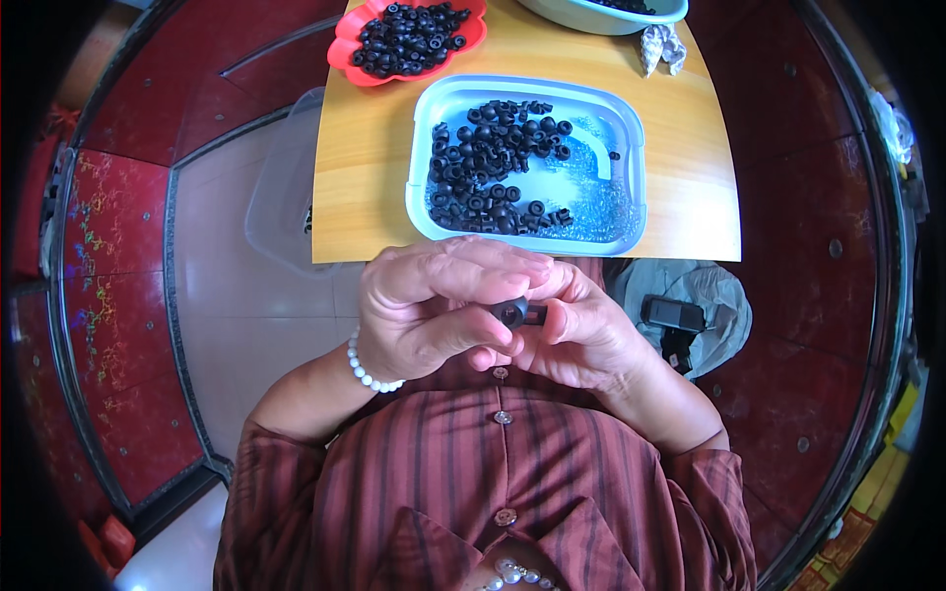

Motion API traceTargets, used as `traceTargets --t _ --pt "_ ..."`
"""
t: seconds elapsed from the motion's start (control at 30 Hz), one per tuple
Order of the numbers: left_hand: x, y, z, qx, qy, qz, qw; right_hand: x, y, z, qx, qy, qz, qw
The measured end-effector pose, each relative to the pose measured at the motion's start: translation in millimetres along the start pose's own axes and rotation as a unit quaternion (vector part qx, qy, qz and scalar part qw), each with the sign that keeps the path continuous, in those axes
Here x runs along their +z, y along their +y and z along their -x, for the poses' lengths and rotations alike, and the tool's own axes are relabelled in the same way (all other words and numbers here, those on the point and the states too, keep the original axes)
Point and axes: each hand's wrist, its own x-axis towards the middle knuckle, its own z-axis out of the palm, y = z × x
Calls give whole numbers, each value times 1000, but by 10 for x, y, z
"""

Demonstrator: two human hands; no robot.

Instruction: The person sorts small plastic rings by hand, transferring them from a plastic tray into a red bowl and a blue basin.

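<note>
Close in front of my chest, just off the table's near edge, both hands meet. My left hand (429, 300) pinches a small round black plastic part (510, 312) with a hole in its end, between thumb and fingers. Against it sits a narrow black piece (536, 314), gripped by my right hand (586, 335) with the thumb pressed to its side. The two black pieces touch; whether they are joined I cannot tell. Right beyond my hands stands a light blue tray (639, 177) with many loose black plastic parts (503, 148) heaped mostly on its left side.
On the wooden table (690, 148), a red petal-edged bowl (340, 54) of black parts is at the far left. A pale green basin (601, 22) stands far right, beside a crumpled cloth (662, 47). A black device (674, 313) lies on a plastic bag right of my arm.
</note>
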Motion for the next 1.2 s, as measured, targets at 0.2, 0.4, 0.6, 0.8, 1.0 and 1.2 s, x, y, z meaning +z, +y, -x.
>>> traceTargets --t 0.2,0.4,0.6,0.8,1.0,1.2 --pt "-71 224 -175 66 -118 -281 950 -94 -61 65 32 -27 23 999" --pt "-41 253 -161 122 -128 -378 909 -97 -72 80 51 -37 -13 998" --pt "62 236 -99 141 -95 -413 895 -139 -63 82 74 -13 -24 997" --pt "52 178 -86 161 -100 -365 912 -166 -84 61 89 -17 -3 996" --pt "23 110 -45 136 -66 -350 924 -132 -75 44 78 -17 -6 997" --pt "-20 92 -76 151 -52 -376 913 -72 -138 70 2 42 68 997"
